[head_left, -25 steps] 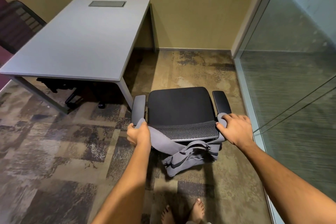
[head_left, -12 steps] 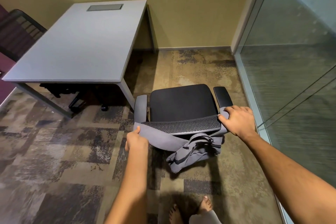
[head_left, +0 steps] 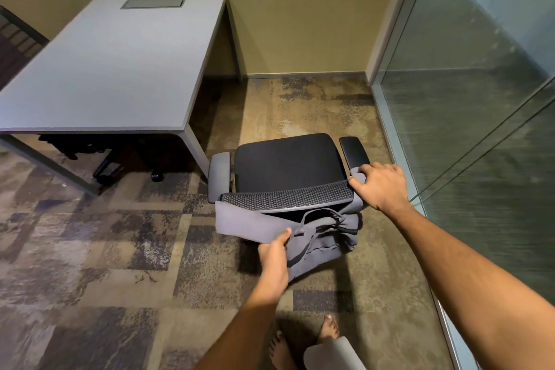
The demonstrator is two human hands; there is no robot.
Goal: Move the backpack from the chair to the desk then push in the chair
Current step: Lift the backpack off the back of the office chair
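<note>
Fingers of both hands grip the backpack (head_left: 324, 237) behind the chair (head_left: 288, 165).

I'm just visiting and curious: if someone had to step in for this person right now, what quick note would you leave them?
Left hand: gripping a grey strap of the backpack.
Right hand: closed on the other strap at the right end of the chair backrest.
Backpack: hangs behind the backrest, straps looped over it.
Desk: to the left, top bare.
Done: nothing yet.
Left: lift the backpack off, set it on the desk, push the chair in.
</note>
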